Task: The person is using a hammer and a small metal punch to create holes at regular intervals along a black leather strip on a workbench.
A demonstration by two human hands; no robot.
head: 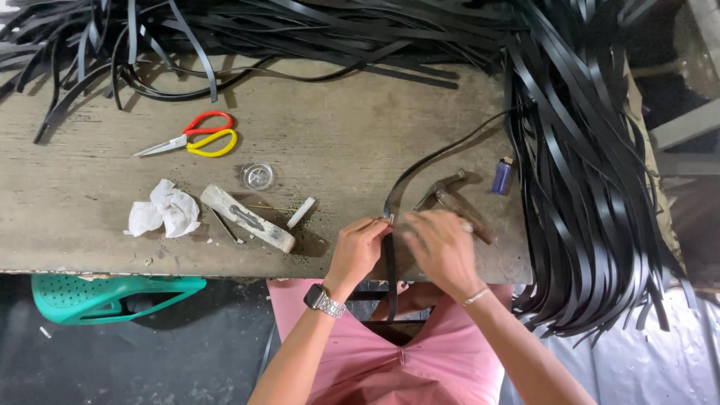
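Partly blurred, the right hand hides its fingers; left hand pinches the black strap.

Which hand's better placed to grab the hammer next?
Right, likely. The right hand sits just below the hammer, nearly touching its handle. The left hand pinches the black strap at its small metal fitting, farther from the hammer.
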